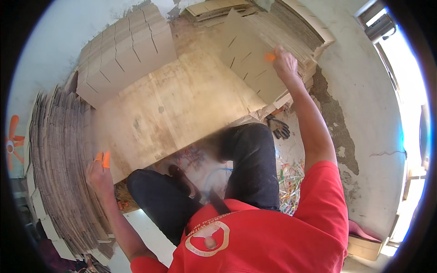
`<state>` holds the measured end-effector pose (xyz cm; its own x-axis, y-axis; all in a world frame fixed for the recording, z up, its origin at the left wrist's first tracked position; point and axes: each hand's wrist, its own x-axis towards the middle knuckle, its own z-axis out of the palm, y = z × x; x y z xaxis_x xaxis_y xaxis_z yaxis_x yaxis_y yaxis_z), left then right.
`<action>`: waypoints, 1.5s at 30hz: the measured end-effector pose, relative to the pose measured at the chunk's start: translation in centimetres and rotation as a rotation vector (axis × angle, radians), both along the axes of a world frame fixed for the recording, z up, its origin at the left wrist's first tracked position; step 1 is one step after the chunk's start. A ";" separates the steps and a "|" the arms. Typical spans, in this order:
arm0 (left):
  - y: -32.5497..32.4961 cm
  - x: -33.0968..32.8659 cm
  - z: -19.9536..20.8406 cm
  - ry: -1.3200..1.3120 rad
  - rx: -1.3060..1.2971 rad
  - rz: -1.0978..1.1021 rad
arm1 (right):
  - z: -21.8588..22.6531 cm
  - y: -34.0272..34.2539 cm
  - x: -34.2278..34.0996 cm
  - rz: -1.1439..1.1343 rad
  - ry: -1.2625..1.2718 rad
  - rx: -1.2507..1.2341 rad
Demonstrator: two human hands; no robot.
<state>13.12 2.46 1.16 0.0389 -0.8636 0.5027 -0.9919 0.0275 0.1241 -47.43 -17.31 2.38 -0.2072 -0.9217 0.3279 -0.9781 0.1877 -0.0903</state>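
Observation:
My right hand [286, 63] is at the upper right edge of a slotted cardboard sheet [246, 59], its orange-covered thumb on the face and its fingers curled at the edge. That sheet leans in front of a stack of similar sheets. My left hand [100, 177] is at the table's left corner, beside a tall stack of cardboard [66, 168]. Two of its fingertips wear orange covers and point up, slightly apart; nothing shows between them. The bare wooden table [168, 104] lies between my hands.
A block of slotted cardboard [127, 54] stands at the table's far left. More flat cardboard [218, 9] lies at the back. Right of my knees, a dark glove [278, 127] and tangled coloured strips [291, 182] lie low down. An orange fan [13, 143] is at far left.

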 end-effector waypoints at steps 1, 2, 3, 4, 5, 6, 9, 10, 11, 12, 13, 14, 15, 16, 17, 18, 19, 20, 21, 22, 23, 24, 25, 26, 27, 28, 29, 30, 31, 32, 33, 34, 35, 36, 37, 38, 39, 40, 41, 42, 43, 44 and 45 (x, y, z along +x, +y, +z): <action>-0.7 -0.6 0.2 0.052 0.100 0.066 | 0.9 0.3 0.8 0.096 -0.005 -0.171; -1.8 -1.4 0.6 0.105 0.200 0.130 | 1.7 0.6 1.6 0.072 -0.098 -0.274; -2.6 -2.3 0.9 0.154 0.301 0.209 | 3.7 1.3 4.4 0.058 -0.200 -0.372; -3.9 -3.5 0.8 0.326 0.298 0.231 | 4.9 1.9 6.3 0.036 -0.299 -0.473; -5.8 -4.3 0.9 0.497 0.283 0.253 | 5.1 2.1 7.3 0.053 -0.339 -0.500; -7.9 -4.0 -0.3 0.504 0.255 0.159 | 5.1 1.8 8.5 0.082 -0.387 -0.527; -15.6 -5.3 -2.0 0.508 0.098 -0.139 | 3.0 0.5 12.9 0.264 -0.527 -0.634; -18.4 -6.0 -2.0 0.409 0.074 -0.178 | 2.1 0.1 14.3 0.340 -0.571 -0.672; -20.8 -6.4 -1.3 0.294 0.040 -0.208 | 2.1 0.2 15.7 0.309 -0.596 -0.638; -23.5 -6.5 -1.5 0.248 0.012 -0.250 | 2.2 0.4 17.2 0.269 -0.605 -0.585; -26.2 -6.8 -1.9 0.205 -0.012 -0.300 | 2.1 0.4 18.3 0.221 -0.606 -0.533; -28.5 -7.8 -1.9 0.162 0.009 -0.280 | 1.9 0.1 18.9 0.222 -0.601 -0.545; -30.5 -8.8 -1.9 0.117 0.032 -0.258 | 1.7 -0.3 19.3 0.225 -0.599 -0.555; -32.5 -9.0 -2.2 0.068 -0.001 -0.253 | 1.3 -0.8 19.9 0.237 -0.604 -0.566; -34.3 -9.1 -2.5 0.019 -0.034 -0.246 | 0.7 -1.5 20.4 0.261 -0.623 -0.618; -35.8 -9.0 -3.0 -0.031 -0.063 -0.239 | 0.2 -2.2 20.6 0.306 -0.612 -0.650; -37.3 -9.6 -3.5 -0.067 -0.029 -0.214 | -0.5 -2.7 20.3 0.333 -0.591 -0.684; -38.6 -10.1 -3.9 -0.105 0.005 -0.189 | -0.9 -2.9 20.2 0.333 -0.580 -0.673; -39.6 -10.7 -4.4 -0.135 0.041 -0.168 | -1.1 -3.1 20.1 0.334 -0.566 -0.662; -40.3 -11.0 -4.9 -0.126 0.017 -0.189 | -0.7 -2.9 20.4 0.308 -0.562 -0.608; -40.7 -10.9 -5.4 -0.117 -0.007 -0.208 | -1.0 -3.1 20.4 0.299 -0.548 -0.583; -41.0 -10.4 -5.5 -0.112 -0.033 -0.218 | -0.9 -3.3 20.4 0.297 -0.536 -0.560; -41.6 -9.8 -5.7 -0.109 -0.037 -0.251 | -1.1 -3.6 20.2 0.306 -0.517 -0.567; -42.0 -9.1 -5.8 -0.107 -0.041 -0.283 | -1.3 -3.7 20.2 0.310 -0.511 -0.564; -42.2 -8.8 -5.4 -0.109 -0.050 -0.316 | -1.3 -3.9 20.1 0.314 -0.507 -0.566; -42.0 -8.7 -5.4 -0.097 -0.089 -0.338 | -1.3 -3.8 20.2 0.311 -0.517 -0.558; -41.5 -8.6 -5.5 -0.085 -0.128 -0.359 | -1.3 -3.8 20.3 0.322 -0.526 -0.561; -41.1 -9.0 -5.0 -0.074 -0.173 -0.389 | -1.2 -3.8 20.3 0.328 -0.532 -0.570; -40.6 -9.4 -4.6 -0.052 -0.137 -0.380 | -1.3 -3.8 20.3 0.348 -0.535 -0.591; -40.0 -9.8 -4.3 -0.029 -0.101 -0.373 | -1.2 -3.7 20.3 0.347 -0.537 -0.593; -39.3 -9.9 -3.9 -0.007 -0.066 -0.354 | -1.1 -3.6 20.5 0.357 -0.543 -0.596; -39.4 -9.7 -4.0 0.031 -0.041 -0.347 | -0.9 -3.4 20.7 0.346 -0.547 -0.580; -39.7 -9.5 -4.2 0.069 -0.015 -0.342 | -0.8 -3.3 20.8 0.346 -0.559 -0.581; -39.8 -9.7 -4.1 0.109 0.012 -0.343 | -0.8 -3.2 20.8 0.341 -0.569 -0.582; -40.0 -9.7 -3.8 0.178 0.083 -0.353 | -1.0 -3.3 20.7 0.348 -0.586 -0.599; -40.3 -9.5 -3.3 0.246 0.154 -0.363 | -1.1 -3.3 20.5 0.354 -0.604 -0.616; -40.5 -9.4 -3.1 0.314 0.228 -0.369 | -1.1 -3.3 20.4 0.347 -0.590 -0.600; -40.6 -9.4 -3.3 0.246 0.165 -0.386 | -1.0 -3.3 20.3 0.340 -0.576 -0.584; -40.6 -9.4 -3.6 0.178 0.102 -0.402 | -0.9 -3.2 20.2 0.333 -0.562 -0.569; -40.7 -9.3 -3.9 0.109 0.037 -0.419 | -1.0 -3.2 20.2 0.337 -0.586 -0.578; -40.9 -9.1 -4.1 0.036 -0.091 -0.467 | -1.0 -3.2 20.2 0.341 -0.610 -0.588; -41.0 -8.9 -4.2 -0.038 -0.219 -0.513 | -1.0 -3.2 20.3 0.346 -0.634 -0.598; -41.0 -9.2 -4.2 -0.109 -0.345 -0.561 | -1.0 -3.1 20.3 0.348 -0.639 -0.602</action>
